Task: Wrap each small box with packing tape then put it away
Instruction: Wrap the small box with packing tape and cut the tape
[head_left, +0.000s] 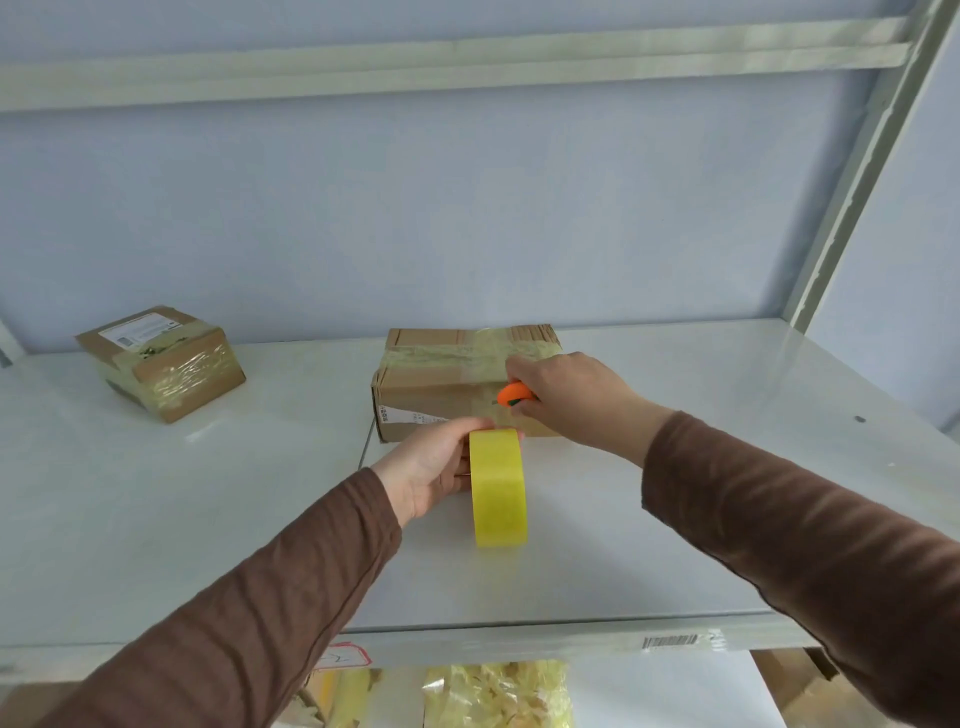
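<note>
Cutting step appears to be in hand. Left hand (434, 467) is gripping the yellow tape roll (498, 488), holding it on edge just in front of the box being wrapped (457, 382) at centre frame on the white shelf (208, 519). Right hand (566, 397) is clenching around an orange cutter (514, 393), its tip pointing at the box's near face, just above the roll. Tape bands are already crossing the top of this box; whether a strip is running from roll to box cannot be told, the film being too clear.

Second box (163, 361), at left of frame, is sitting well apart, already wrapped in tape.

Judgement: wrapping of the centre box is nearly done. Next move is calling for the roll to be held taut while the blade is drawn across the tape close to the cardboard, then the loose end pressed flat. Putting away is not yet done.
</note>
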